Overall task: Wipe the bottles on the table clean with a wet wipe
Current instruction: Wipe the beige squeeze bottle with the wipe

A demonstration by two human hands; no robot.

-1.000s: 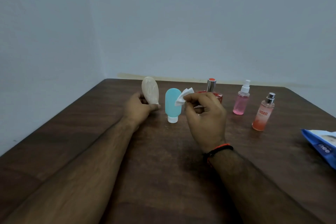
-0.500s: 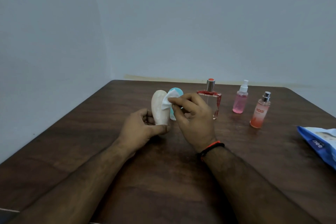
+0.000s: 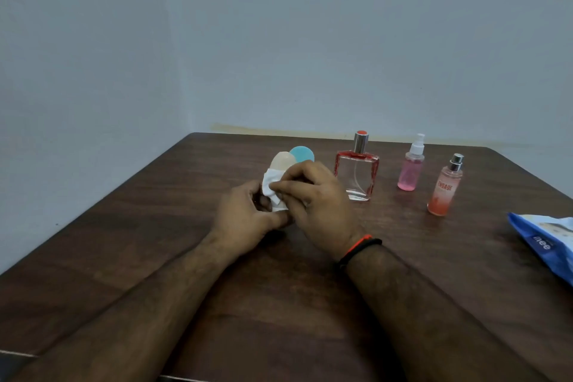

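Above the near-centre of the wooden table (image 3: 155, 226), the left hand (image 3: 245, 223) clamps the cream squeeze bottle (image 3: 280, 161) at what appears to be its lower end, while the right hand (image 3: 316, 205) pinches the limp wet wipe (image 3: 270, 187) against its light, probably pliable, slippery body.

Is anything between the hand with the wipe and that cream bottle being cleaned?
Nothing visible. The right hand presses the wet wipe straight onto the cream bottle, which the left hand holds near its base. The blue bottle stands just behind, out of the way.
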